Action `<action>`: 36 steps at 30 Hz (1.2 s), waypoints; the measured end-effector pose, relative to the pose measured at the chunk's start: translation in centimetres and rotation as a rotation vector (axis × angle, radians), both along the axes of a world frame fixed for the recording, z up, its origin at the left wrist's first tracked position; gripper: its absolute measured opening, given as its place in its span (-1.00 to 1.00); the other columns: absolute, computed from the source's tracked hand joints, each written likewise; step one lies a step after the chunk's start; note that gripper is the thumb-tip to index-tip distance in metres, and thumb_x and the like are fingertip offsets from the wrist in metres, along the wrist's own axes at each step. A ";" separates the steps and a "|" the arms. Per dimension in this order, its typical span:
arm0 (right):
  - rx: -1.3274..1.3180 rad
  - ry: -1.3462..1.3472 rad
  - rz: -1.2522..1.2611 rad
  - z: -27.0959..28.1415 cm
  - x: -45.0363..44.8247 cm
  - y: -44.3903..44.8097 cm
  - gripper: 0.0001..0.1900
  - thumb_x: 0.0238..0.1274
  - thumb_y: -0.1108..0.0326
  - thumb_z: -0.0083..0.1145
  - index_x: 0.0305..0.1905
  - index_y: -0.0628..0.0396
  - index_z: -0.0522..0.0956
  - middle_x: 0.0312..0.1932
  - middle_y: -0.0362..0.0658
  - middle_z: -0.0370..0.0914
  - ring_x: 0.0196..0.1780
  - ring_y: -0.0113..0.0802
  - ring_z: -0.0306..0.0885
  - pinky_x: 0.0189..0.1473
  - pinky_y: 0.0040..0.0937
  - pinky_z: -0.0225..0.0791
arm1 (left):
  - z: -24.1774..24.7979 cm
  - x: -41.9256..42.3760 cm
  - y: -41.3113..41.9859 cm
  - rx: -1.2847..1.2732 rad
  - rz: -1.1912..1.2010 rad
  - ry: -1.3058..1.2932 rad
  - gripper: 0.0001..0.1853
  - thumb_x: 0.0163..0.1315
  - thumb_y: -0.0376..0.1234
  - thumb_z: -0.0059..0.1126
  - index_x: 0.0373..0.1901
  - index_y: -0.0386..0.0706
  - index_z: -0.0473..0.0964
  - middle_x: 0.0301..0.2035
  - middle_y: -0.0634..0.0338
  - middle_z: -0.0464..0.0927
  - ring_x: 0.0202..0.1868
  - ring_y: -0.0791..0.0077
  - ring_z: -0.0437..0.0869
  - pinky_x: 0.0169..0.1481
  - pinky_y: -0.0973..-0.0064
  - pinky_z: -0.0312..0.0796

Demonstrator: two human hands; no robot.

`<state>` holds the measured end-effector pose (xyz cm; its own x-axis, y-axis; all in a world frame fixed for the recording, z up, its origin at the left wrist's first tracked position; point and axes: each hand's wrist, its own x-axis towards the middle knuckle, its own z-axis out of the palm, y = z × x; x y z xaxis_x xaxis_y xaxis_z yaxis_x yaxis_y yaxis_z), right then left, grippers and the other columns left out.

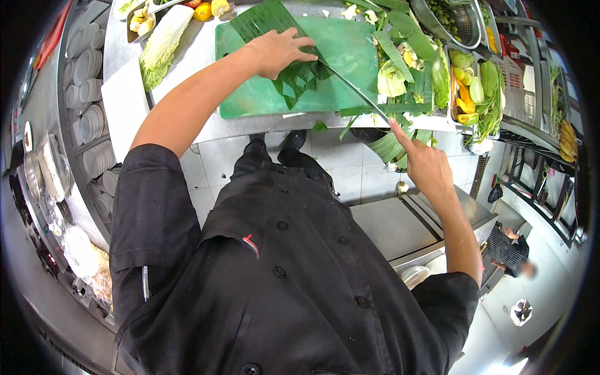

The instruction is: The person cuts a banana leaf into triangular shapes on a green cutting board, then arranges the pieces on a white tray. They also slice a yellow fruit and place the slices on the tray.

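A broad piece of banana leaf (pixel 269 21) lies across the green cutting board (pixel 351 42). My left hand (pixel 280 51) rests on it with the fingers spread, pressing it to the board. In my right hand (pixel 424 159) is a long knife (pixel 358 93), the index finger stretched along it. The blade reaches up and left over the board, its far end at the leaf's edge beside my left fingertips. Cut leaf pieces (pixel 293 91) with pointed edges lie below my left hand. Leaf strips and vegetable trimmings (pixel 396 79) are heaped at the board's right side.
A napa cabbage (pixel 164 42) and a container of chopped pieces (pixel 140 22) stand left of the board. To the right are a metal colander (pixel 461 26) and a tray of vegetables (pixel 464 93). Stacked plates (pixel 91 119) fill a shelf at far left. Another person (pixel 506 248) is at far right.
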<state>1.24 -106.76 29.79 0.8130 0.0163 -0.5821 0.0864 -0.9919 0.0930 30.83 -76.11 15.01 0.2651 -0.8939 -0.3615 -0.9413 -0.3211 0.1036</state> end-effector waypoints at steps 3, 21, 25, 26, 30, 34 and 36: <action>0.013 0.028 -0.017 0.6 -0.7 -0.4 0.11 0.40 0.56 0.18 0.92 -0.59 0.02 -0.23 0.07 0.78 -0.29 0.18 0.82 -0.17 0.17 0.69 | -0.3 -0.2 0.1 -0.035 0.006 0.014 0.17 0.09 -0.46 0.67 0.79 0.40 0.38 0.72 0.39 0.24 0.58 0.10 0.46 0.48 0.10 0.66; 0.239 -0.233 -0.338 -5.4 -1.6 9.1 -0.01 0.40 0.59 0.09 0.90 -0.24 0.14 -0.33 0.13 0.73 -0.28 0.27 0.76 -0.18 0.25 0.58 | -0.4 -0.2 0.3 -0.075 0.030 0.061 0.13 0.09 -0.58 0.48 0.78 0.32 0.40 0.74 0.28 0.24 0.59 0.00 0.44 0.49 0.00 0.67; 0.202 -0.107 -0.402 -2.5 -6.0 10.4 0.07 0.36 0.57 0.11 0.93 -0.32 0.05 -0.32 0.17 0.76 -0.25 0.28 0.78 -0.15 0.25 0.60 | -0.3 0.1 0.3 -0.059 0.028 0.077 0.13 0.08 -0.57 0.49 0.78 0.31 0.40 0.74 0.28 0.24 0.60 0.00 0.44 0.51 -0.06 0.64; 0.147 0.036 -0.473 -0.9 -8.0 10.6 0.08 0.36 0.55 0.13 0.93 -0.34 0.04 -0.31 0.19 0.77 -0.24 0.28 0.79 -0.14 0.24 0.61 | -0.3 0.2 0.2 -0.047 0.033 0.087 0.12 0.09 -0.55 0.51 0.77 0.28 0.40 0.74 0.28 0.24 0.60 0.01 0.44 0.53 -0.10 0.61; 0.186 0.064 -0.544 2.3 -12.3 10.6 -0.04 0.55 0.45 0.13 0.93 -0.34 0.04 -0.24 0.24 0.80 -0.18 0.31 0.81 -0.08 0.27 0.61 | -0.6 1.7 -0.3 -0.108 0.039 0.096 0.05 0.18 -0.41 0.64 0.76 0.16 0.40 0.71 0.27 0.29 0.61 0.03 0.45 0.65 -0.25 0.45; 0.260 -0.106 -0.696 0.7 -11.4 11.4 -0.14 0.66 0.42 0.10 0.91 -0.33 0.11 0.01 0.28 0.82 -0.03 0.40 0.79 0.07 0.25 0.60 | -0.8 3.9 -1.6 -0.190 0.086 -0.030 0.03 0.20 -0.20 0.75 0.74 0.09 0.40 0.65 0.14 0.37 0.63 0.04 0.45 0.71 -0.32 0.30; 0.352 -0.262 -0.709 -0.4 -10.6 12.2 -0.15 0.66 0.43 0.11 0.90 -0.37 0.15 0.17 0.30 0.79 0.01 0.44 0.77 0.10 0.23 0.60 | -0.7 4.9 -2.9 -0.027 0.078 -0.091 0.01 0.20 -0.14 0.77 0.70 0.08 0.43 0.60 0.08 0.41 0.62 0.04 0.46 0.72 -0.33 0.28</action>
